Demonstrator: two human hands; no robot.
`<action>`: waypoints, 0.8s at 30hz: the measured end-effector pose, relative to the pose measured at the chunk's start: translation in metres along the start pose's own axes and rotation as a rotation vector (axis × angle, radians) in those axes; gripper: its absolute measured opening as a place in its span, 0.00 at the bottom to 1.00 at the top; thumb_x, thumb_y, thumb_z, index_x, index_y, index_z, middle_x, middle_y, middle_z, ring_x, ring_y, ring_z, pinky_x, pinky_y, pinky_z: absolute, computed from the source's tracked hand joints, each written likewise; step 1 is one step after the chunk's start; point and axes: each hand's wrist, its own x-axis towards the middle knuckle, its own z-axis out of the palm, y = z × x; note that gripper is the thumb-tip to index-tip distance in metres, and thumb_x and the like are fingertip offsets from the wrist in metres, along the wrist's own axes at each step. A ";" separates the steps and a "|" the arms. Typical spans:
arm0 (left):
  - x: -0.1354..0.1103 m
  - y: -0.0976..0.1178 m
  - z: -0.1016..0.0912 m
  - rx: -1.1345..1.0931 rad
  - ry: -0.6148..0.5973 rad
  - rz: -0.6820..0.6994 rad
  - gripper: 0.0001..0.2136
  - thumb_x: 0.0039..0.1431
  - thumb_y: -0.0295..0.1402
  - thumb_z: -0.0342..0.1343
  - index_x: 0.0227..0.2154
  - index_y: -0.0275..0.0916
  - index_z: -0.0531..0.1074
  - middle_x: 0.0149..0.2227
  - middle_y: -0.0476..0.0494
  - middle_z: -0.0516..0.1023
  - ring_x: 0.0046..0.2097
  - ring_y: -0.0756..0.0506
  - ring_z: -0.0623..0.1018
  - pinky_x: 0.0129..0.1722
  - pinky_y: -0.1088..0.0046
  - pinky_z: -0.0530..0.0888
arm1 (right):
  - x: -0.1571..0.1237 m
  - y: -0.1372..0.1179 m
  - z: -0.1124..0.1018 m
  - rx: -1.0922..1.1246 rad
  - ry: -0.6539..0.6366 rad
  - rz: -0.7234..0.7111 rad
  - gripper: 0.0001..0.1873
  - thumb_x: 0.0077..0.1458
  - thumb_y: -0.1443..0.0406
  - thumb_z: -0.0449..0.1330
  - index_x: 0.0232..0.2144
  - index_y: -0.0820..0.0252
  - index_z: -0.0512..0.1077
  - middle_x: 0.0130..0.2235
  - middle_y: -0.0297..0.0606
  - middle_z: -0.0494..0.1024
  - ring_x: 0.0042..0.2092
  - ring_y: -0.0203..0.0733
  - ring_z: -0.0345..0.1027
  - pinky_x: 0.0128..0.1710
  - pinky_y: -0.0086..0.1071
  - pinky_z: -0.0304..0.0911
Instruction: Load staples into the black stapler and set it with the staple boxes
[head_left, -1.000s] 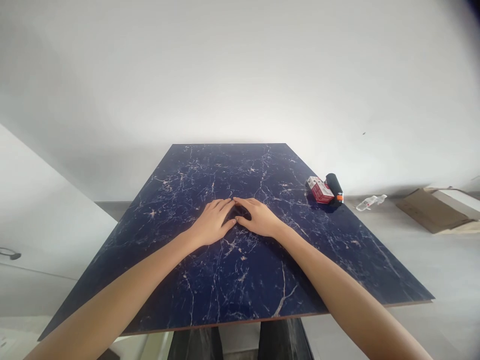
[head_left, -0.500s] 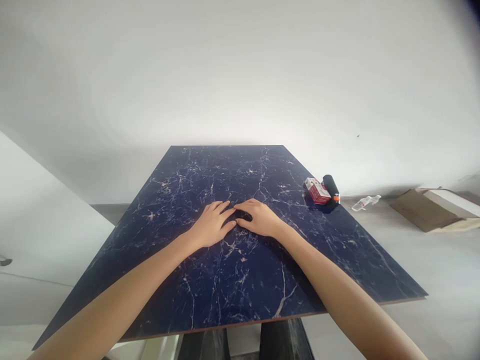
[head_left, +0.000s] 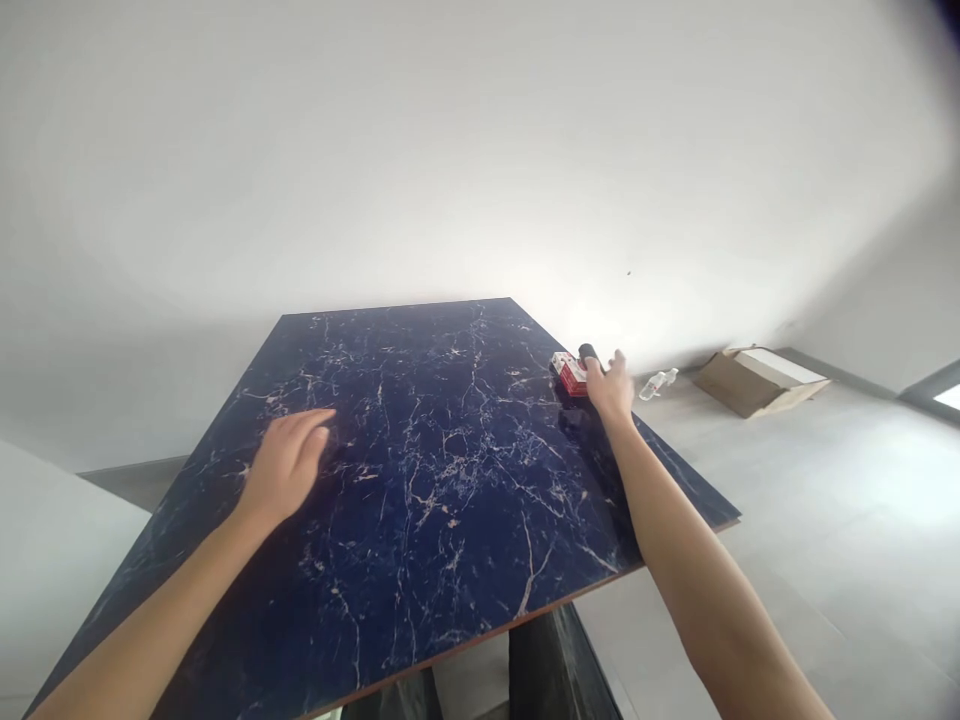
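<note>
Fingers point(head_left: 618, 361) of the right hand point(head_left: 613, 388) are spread, with a gap between thumb and fingertips, beside the black tube point(head_left: 587, 351), right of centre in the frame; whether they touch it, I cannot tell. Just left of the tube sits a red and white box point(head_left: 568, 373), on the dark blue desk point(head_left: 450, 540) (veined like marble). Left of centre, the left hand point(head_left: 281, 465) is loosely open and empty. Farther right, a clear bottle point(head_left: 659, 384) and a cardboard box point(head_left: 739, 385) lie on the floor point(head_left: 810, 510).

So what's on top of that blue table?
A red-and-white box and a black cylinder, on the right. The right hand covers much of the black cylinder; anything beneath the left hand is hidden.
</note>
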 end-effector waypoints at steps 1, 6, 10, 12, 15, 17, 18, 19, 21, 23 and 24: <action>0.000 -0.008 -0.004 -0.013 0.022 -0.067 0.21 0.72 0.44 0.41 0.55 0.44 0.75 0.57 0.42 0.78 0.61 0.36 0.73 0.65 0.50 0.66 | 0.003 0.005 0.001 -0.016 -0.066 0.049 0.38 0.64 0.52 0.50 0.68 0.71 0.60 0.61 0.61 0.71 0.60 0.63 0.66 0.59 0.51 0.60; 0.004 -0.020 -0.003 -0.116 -0.008 -0.252 0.23 0.73 0.47 0.39 0.55 0.45 0.74 0.56 0.44 0.79 0.61 0.37 0.75 0.64 0.52 0.67 | 0.003 0.006 0.011 -0.065 -0.147 0.041 0.28 0.65 0.56 0.48 0.57 0.67 0.73 0.54 0.60 0.77 0.56 0.61 0.70 0.57 0.48 0.61; 0.003 -0.007 0.002 -0.139 -0.128 -0.196 0.25 0.73 0.49 0.38 0.59 0.45 0.72 0.57 0.43 0.79 0.62 0.37 0.73 0.63 0.53 0.67 | -0.013 -0.010 0.020 -0.062 -0.207 -0.038 0.27 0.65 0.55 0.48 0.54 0.65 0.75 0.52 0.58 0.79 0.55 0.61 0.71 0.55 0.47 0.63; 0.002 -0.001 0.002 -0.134 -0.157 -0.170 0.26 0.73 0.50 0.38 0.61 0.45 0.71 0.59 0.42 0.77 0.62 0.37 0.73 0.63 0.52 0.67 | -0.029 -0.023 0.027 -0.035 -0.255 -0.099 0.26 0.65 0.55 0.48 0.54 0.62 0.76 0.52 0.53 0.80 0.54 0.58 0.72 0.55 0.45 0.64; 0.002 0.002 0.002 -0.122 -0.150 -0.130 0.25 0.73 0.49 0.38 0.61 0.44 0.70 0.58 0.41 0.78 0.61 0.37 0.73 0.63 0.53 0.67 | -0.063 -0.050 0.043 0.026 -0.334 -0.195 0.25 0.65 0.54 0.50 0.54 0.58 0.76 0.50 0.48 0.81 0.52 0.54 0.75 0.54 0.42 0.66; 0.001 0.002 0.002 -0.109 -0.150 -0.112 0.25 0.73 0.49 0.39 0.61 0.43 0.70 0.57 0.40 0.78 0.59 0.37 0.74 0.61 0.54 0.68 | -0.090 -0.073 0.056 0.075 -0.391 -0.251 0.24 0.65 0.53 0.51 0.54 0.57 0.76 0.49 0.46 0.82 0.50 0.53 0.76 0.52 0.42 0.67; 0.001 0.002 0.002 -0.100 -0.155 -0.107 0.25 0.73 0.49 0.39 0.61 0.42 0.70 0.56 0.40 0.78 0.59 0.37 0.75 0.60 0.54 0.69 | -0.104 -0.085 0.064 0.101 -0.418 -0.275 0.24 0.65 0.53 0.51 0.54 0.57 0.75 0.49 0.45 0.82 0.50 0.53 0.76 0.51 0.42 0.68; 0.000 0.001 0.002 -0.088 -0.161 -0.105 0.25 0.73 0.48 0.40 0.60 0.42 0.70 0.56 0.39 0.78 0.58 0.37 0.75 0.59 0.55 0.70 | -0.119 -0.098 0.072 0.130 -0.445 -0.296 0.24 0.65 0.52 0.52 0.55 0.56 0.75 0.49 0.45 0.82 0.50 0.53 0.77 0.51 0.42 0.68; -0.001 -0.001 0.002 -0.068 -0.175 -0.117 0.24 0.73 0.47 0.40 0.60 0.40 0.70 0.57 0.38 0.78 0.58 0.37 0.76 0.59 0.55 0.70 | -0.146 -0.124 0.088 0.183 -0.492 -0.329 0.26 0.65 0.50 0.53 0.57 0.57 0.73 0.51 0.45 0.81 0.51 0.53 0.77 0.52 0.43 0.69; -0.002 -0.004 0.002 -0.057 -0.173 -0.162 0.24 0.73 0.46 0.41 0.61 0.39 0.70 0.57 0.37 0.78 0.58 0.36 0.76 0.60 0.55 0.70 | -0.171 -0.150 0.103 0.224 -0.525 -0.347 0.30 0.64 0.48 0.54 0.59 0.59 0.70 0.55 0.48 0.79 0.54 0.54 0.75 0.55 0.45 0.68; -0.002 -0.007 0.002 -0.053 -0.165 -0.193 0.24 0.73 0.45 0.40 0.61 0.39 0.70 0.57 0.36 0.78 0.58 0.36 0.76 0.60 0.55 0.70 | -0.183 -0.161 0.111 0.238 -0.535 -0.351 0.32 0.63 0.47 0.55 0.61 0.60 0.68 0.57 0.50 0.77 0.56 0.55 0.74 0.56 0.46 0.67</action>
